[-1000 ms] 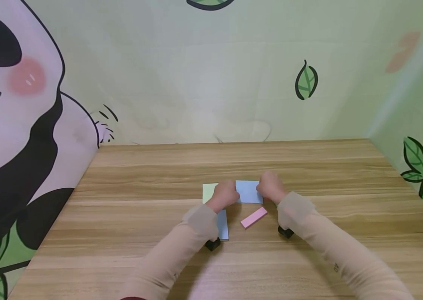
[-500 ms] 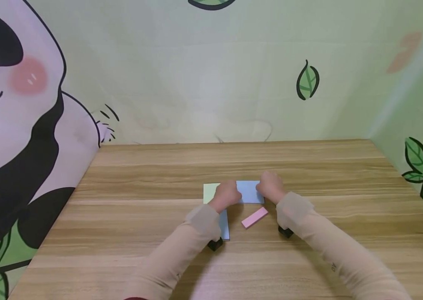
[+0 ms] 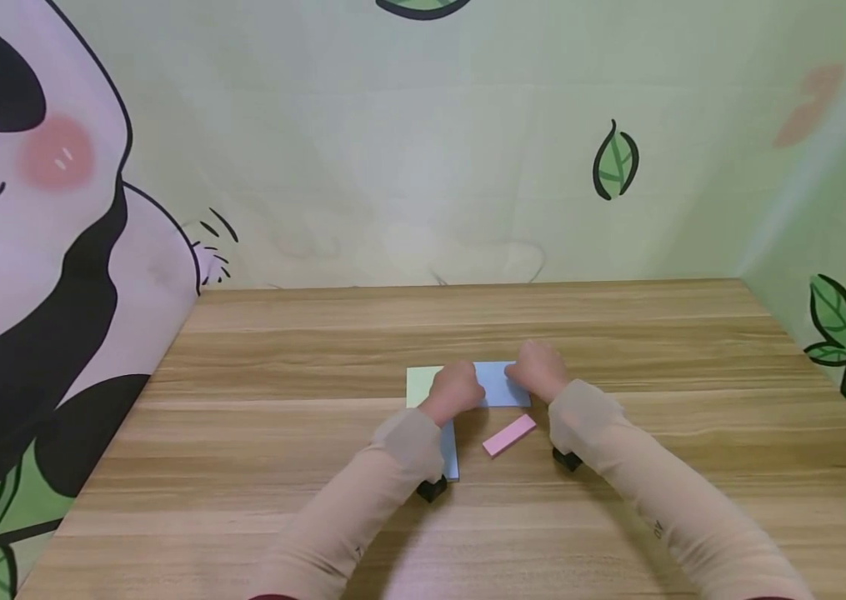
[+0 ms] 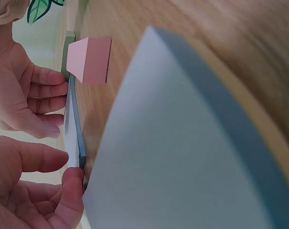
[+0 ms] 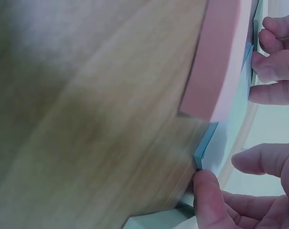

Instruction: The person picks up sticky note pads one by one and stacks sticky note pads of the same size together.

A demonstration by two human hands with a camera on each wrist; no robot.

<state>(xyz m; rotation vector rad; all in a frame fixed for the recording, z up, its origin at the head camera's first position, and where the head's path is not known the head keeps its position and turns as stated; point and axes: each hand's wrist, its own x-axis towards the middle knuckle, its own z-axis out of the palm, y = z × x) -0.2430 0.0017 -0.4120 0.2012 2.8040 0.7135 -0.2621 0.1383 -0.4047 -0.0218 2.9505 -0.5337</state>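
Observation:
A flat blue rectangular block (image 3: 498, 385) lies on the table between the hands. At its left end my left hand (image 3: 454, 392) has curled fingers, with thumb and finger at the edge in the left wrist view. My right hand (image 3: 538, 371) grips its right end the same way; the thumb touches the block's corner in the right wrist view. A pale green block (image 3: 420, 385) is partly hidden behind the left hand. Below it a second blue block (image 3: 450, 454) is partly covered by the left wrist. In front lies a small pink block (image 3: 508, 435), touched by neither hand.
Another green block (image 5: 156, 220) sits near the right hand, hidden from the head view. The wooden table (image 3: 287, 333) backs onto a printed cloth (image 3: 302, 158) with a panda (image 3: 77, 192) and leaves. Both wrists carry dark cameras.
My right hand has shifted slightly left over the blue block's right end. The left hand and the blocks look nearly unchanged.

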